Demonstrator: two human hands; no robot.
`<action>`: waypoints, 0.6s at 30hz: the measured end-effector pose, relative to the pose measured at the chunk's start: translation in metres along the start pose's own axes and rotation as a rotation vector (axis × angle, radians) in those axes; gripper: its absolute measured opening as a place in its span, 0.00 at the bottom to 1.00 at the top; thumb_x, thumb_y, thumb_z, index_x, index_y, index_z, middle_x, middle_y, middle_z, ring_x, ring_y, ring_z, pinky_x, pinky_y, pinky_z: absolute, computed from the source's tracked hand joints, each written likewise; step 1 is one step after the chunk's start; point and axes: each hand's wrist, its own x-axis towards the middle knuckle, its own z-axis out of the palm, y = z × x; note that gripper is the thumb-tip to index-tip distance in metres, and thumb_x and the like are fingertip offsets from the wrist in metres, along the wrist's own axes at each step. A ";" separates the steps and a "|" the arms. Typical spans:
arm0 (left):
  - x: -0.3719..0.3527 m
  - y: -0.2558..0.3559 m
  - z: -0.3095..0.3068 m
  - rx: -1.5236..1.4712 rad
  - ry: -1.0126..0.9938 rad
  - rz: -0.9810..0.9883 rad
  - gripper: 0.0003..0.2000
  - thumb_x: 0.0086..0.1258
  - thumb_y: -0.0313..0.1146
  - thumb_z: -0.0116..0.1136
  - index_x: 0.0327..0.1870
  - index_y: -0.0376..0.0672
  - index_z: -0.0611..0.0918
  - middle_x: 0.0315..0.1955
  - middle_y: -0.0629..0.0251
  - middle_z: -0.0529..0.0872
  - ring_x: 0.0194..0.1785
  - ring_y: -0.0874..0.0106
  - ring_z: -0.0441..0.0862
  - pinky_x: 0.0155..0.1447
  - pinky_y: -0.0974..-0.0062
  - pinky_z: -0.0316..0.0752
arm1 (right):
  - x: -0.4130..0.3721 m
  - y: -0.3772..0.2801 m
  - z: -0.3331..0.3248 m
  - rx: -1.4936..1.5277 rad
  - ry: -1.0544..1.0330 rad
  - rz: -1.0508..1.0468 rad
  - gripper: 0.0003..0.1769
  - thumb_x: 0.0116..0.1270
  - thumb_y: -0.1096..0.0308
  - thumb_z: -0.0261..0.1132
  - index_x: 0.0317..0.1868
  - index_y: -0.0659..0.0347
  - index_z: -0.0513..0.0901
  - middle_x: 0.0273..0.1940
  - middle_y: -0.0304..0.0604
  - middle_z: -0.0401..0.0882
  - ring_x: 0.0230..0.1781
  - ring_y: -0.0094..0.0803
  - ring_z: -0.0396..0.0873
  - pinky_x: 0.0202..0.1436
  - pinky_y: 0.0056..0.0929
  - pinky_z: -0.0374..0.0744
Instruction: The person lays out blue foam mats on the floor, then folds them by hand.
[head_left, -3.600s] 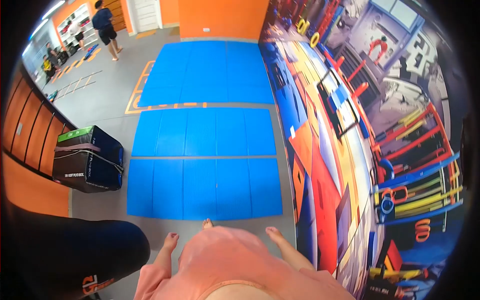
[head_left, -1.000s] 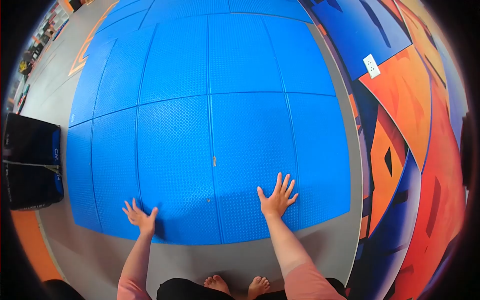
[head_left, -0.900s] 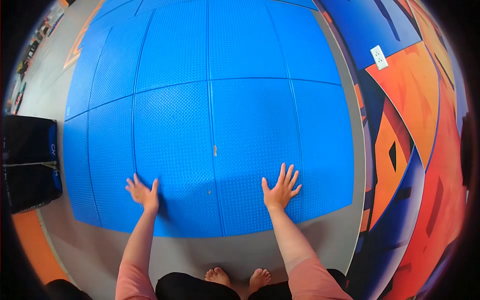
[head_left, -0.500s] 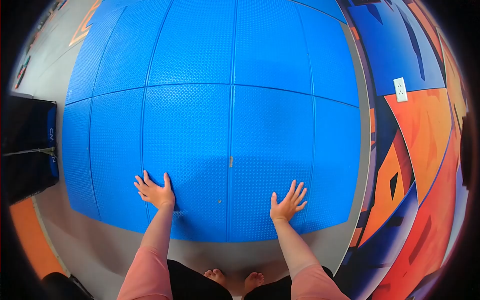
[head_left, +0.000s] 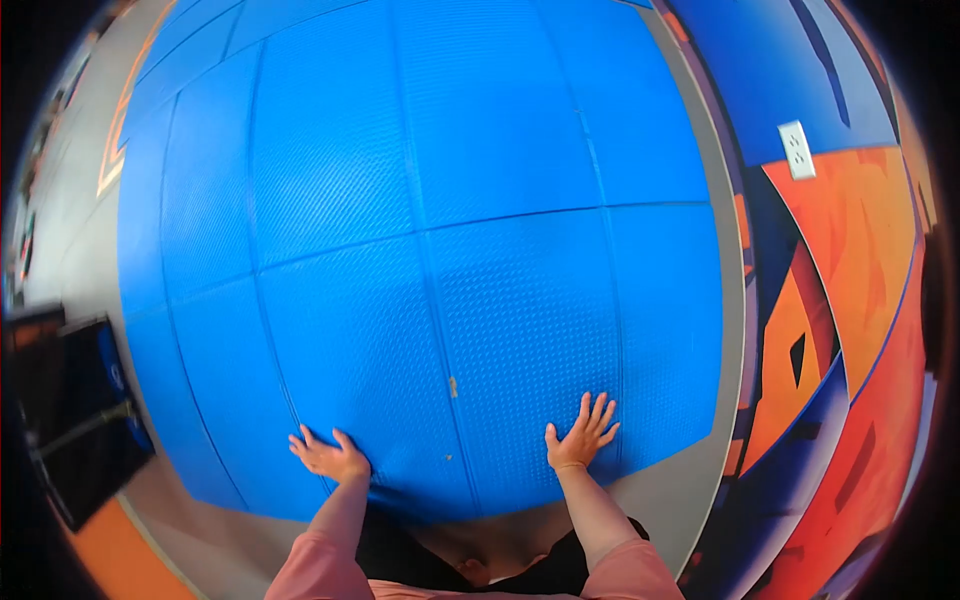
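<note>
A large blue textured mat (head_left: 515,320) with seam lines spreads out in front of me. My left hand (head_left: 333,458) is on the mat near its close edge, with its fingers spread. Also close to that edge, farther right, my right hand (head_left: 583,435) rests on the mat, fingers fanned out. Neither hand holds anything. Both arms reach down from pink sleeves. My feet are mostly hidden below the mat's close edge.
Along the right stands a wall painted in orange, red and blue, with a white power outlet (head_left: 797,150). A black box-like object (head_left: 85,415) is at the left, above an orange strip (head_left: 130,545). Grey floor (head_left: 170,480) borders the mat.
My view has tilted and turned, so the mat's seams slant and both hands appear lower in the picture. My feet, plainly seen before, are now mostly out of sight.
</note>
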 end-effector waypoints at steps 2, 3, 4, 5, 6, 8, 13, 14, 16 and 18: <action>0.001 -0.005 0.013 0.010 0.042 0.055 0.35 0.76 0.52 0.52 0.79 0.46 0.65 0.79 0.46 0.59 0.82 0.46 0.53 0.80 0.44 0.50 | 0.008 0.002 0.004 0.019 0.005 0.030 0.57 0.57 0.41 0.69 0.82 0.52 0.55 0.84 0.54 0.44 0.85 0.58 0.38 0.79 0.74 0.36; -0.002 -0.012 0.015 0.041 0.073 0.066 0.34 0.78 0.54 0.49 0.79 0.46 0.65 0.79 0.46 0.61 0.81 0.46 0.55 0.79 0.44 0.52 | 0.006 0.004 0.005 0.046 0.013 0.005 0.56 0.57 0.41 0.69 0.81 0.51 0.57 0.84 0.53 0.46 0.85 0.58 0.39 0.79 0.75 0.36; -0.003 -0.016 0.017 0.043 0.056 0.116 0.34 0.78 0.54 0.49 0.79 0.46 0.65 0.79 0.46 0.61 0.81 0.46 0.55 0.79 0.44 0.52 | 0.003 0.007 0.005 0.071 0.021 -0.020 0.55 0.56 0.40 0.69 0.81 0.50 0.58 0.84 0.53 0.47 0.85 0.59 0.40 0.79 0.75 0.37; -0.004 -0.017 0.022 0.059 0.058 0.086 0.34 0.78 0.57 0.46 0.79 0.47 0.65 0.79 0.46 0.61 0.81 0.46 0.56 0.79 0.44 0.54 | 0.003 0.010 0.007 0.091 0.038 -0.022 0.54 0.55 0.39 0.70 0.80 0.49 0.61 0.83 0.52 0.49 0.84 0.60 0.42 0.78 0.76 0.38; 0.000 -0.014 0.024 0.064 0.036 0.137 0.34 0.78 0.57 0.46 0.79 0.47 0.65 0.79 0.46 0.61 0.81 0.46 0.56 0.79 0.44 0.54 | 0.002 0.013 0.007 0.084 0.022 0.031 0.54 0.55 0.39 0.70 0.80 0.49 0.61 0.83 0.52 0.49 0.84 0.60 0.42 0.78 0.76 0.38; 0.010 -0.009 0.031 0.059 0.007 0.223 0.34 0.78 0.57 0.45 0.80 0.47 0.65 0.79 0.46 0.61 0.81 0.46 0.56 0.79 0.43 0.54 | 0.003 0.017 0.012 0.097 0.023 -0.022 0.53 0.55 0.39 0.69 0.80 0.49 0.62 0.83 0.51 0.49 0.84 0.59 0.42 0.78 0.77 0.39; 0.024 -0.004 0.037 0.059 -0.023 0.282 0.35 0.78 0.58 0.44 0.80 0.47 0.64 0.79 0.46 0.60 0.81 0.46 0.55 0.78 0.42 0.54 | 0.001 0.019 0.018 0.081 -0.015 -0.022 0.51 0.56 0.39 0.66 0.79 0.49 0.64 0.83 0.52 0.49 0.84 0.60 0.41 0.77 0.78 0.39; 0.022 -0.003 0.038 0.056 -0.021 0.263 0.35 0.78 0.58 0.44 0.80 0.47 0.64 0.79 0.47 0.59 0.81 0.46 0.55 0.78 0.42 0.54 | -0.001 0.019 0.019 0.087 -0.011 -0.019 0.51 0.56 0.40 0.66 0.78 0.50 0.65 0.83 0.53 0.50 0.84 0.61 0.42 0.77 0.78 0.39; 0.016 -0.003 0.038 0.054 -0.010 0.216 0.35 0.78 0.58 0.43 0.80 0.47 0.64 0.80 0.47 0.59 0.81 0.46 0.55 0.78 0.41 0.53 | 0.001 0.020 0.021 0.096 -0.010 -0.047 0.51 0.55 0.40 0.66 0.78 0.52 0.66 0.83 0.54 0.50 0.84 0.61 0.42 0.77 0.78 0.39; 0.013 -0.010 0.034 0.064 0.008 0.159 0.35 0.78 0.58 0.43 0.80 0.47 0.64 0.80 0.47 0.59 0.81 0.46 0.55 0.78 0.41 0.53 | 0.004 0.020 0.021 0.101 0.031 -0.056 0.51 0.55 0.40 0.65 0.78 0.54 0.66 0.82 0.56 0.52 0.83 0.63 0.45 0.77 0.78 0.39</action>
